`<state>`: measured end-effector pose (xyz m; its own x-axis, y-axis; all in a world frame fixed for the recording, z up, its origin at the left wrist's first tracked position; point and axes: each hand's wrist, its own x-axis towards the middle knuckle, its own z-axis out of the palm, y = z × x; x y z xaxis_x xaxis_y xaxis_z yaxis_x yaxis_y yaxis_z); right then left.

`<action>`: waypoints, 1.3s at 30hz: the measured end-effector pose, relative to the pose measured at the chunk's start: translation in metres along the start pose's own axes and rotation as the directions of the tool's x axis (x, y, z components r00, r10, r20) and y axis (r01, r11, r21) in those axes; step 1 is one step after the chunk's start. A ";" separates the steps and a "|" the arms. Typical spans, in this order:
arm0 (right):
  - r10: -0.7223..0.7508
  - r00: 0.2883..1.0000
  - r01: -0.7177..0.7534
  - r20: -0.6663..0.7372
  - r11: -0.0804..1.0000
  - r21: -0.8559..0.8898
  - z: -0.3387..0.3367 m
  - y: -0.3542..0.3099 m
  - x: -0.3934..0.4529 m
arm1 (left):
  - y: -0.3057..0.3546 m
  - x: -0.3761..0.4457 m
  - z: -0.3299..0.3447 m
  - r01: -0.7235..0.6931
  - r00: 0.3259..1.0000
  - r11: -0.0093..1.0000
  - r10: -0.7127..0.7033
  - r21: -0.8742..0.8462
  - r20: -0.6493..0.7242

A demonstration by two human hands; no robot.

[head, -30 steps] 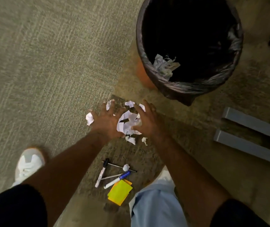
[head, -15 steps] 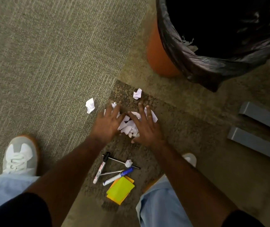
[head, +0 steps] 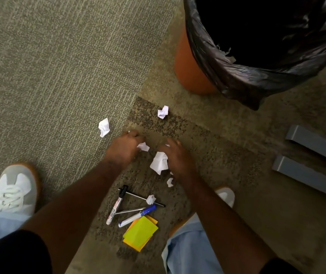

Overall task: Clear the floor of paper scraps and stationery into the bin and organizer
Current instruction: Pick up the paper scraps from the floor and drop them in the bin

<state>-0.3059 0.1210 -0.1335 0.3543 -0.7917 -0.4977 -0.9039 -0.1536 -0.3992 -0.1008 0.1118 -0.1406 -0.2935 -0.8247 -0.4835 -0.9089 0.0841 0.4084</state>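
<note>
The person is bent low over the carpet (head: 59,76), both arms reaching down between two white sneakers. The left hand (head: 125,148) has its fingers curled in a narrow grip around a small white scrap (head: 144,146) that pokes out at the fingertips. The right hand (head: 178,161) is cupped around a larger crumpled wad of paper (head: 159,162), fingers half closed over it, the wad showing at the thumb side. Loose scraps lie on the floor around them — one crumpled piece (head: 104,127) out to the left of the left hand, another (head: 163,112) farther off towards the bin, and a tiny bit (head: 170,182) just under the right wrist. Nearer the feet sits the stationery: a black-capped marker (head: 117,205), a blue-capped marker (head: 138,215), two thin pens crossing between them, with one more little paper ball (head: 151,199) resting on the upper pen. A pad of yellow sticky notes (head: 140,233) lies just beside the blue-capped marker's tip. The orange bin (head: 187,70), lined with a black bag (head: 227,76), stands at the top right, well apart from the hands, with a few pale paper bits visible inside near its rim. Two grey metal bars (head: 312,155) lie on the floor at the right.
</note>
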 end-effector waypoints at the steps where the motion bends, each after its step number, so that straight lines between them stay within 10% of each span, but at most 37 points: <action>1: 0.016 0.999 -0.014 -0.044 0.999 0.050 -0.002 0.001 0.001 | -0.003 0.000 0.000 0.020 1.000 0.998 -0.021 -0.062 -0.020; 9: 0.318 0.923 -0.151 -0.216 0.816 0.557 -0.049 -0.020 -0.009 | -0.014 -0.010 -0.038 0.207 0.941 0.534 -0.339 -0.820 0.017; 15: 0.414 0.863 0.016 -0.291 0.553 0.833 -0.131 -0.073 -0.031 | 0.012 -0.028 -0.122 0.158 0.914 0.131 -0.394 -0.979 0.095; 21: 0.417 0.716 0.273 -0.559 0.570 0.775 -0.265 -0.097 -0.034 | 0.078 -0.010 -0.236 -0.059 0.948 -0.012 -0.313 -0.998 -0.052; 28: 0.499 0.523 0.257 -0.691 0.681 0.686 -0.353 -0.048 0.022 | 0.166 0.061 -0.328 -0.383 0.902 0.262 -0.100 -0.886 -0.420; 34: 0.442 0.676 -0.050 -0.589 0.825 0.563 -0.344 0.011 0.065 | 0.176 0.128 -0.306 -0.166 0.953 0.746 -0.046 -0.645 -0.298; 39: 0.428 0.820 -0.194 -0.381 0.833 0.519 -0.336 0.037 0.072 | 0.170 0.136 -0.282 -0.105 0.977 0.949 0.042 -0.298 -0.210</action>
<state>-0.3944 -0.1403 0.0745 -0.1878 -0.9398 -0.2854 -0.6971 0.3322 -0.6354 -0.2114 -0.1442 0.0815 -0.2627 -0.9195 -0.2923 -0.7430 -0.0005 0.6693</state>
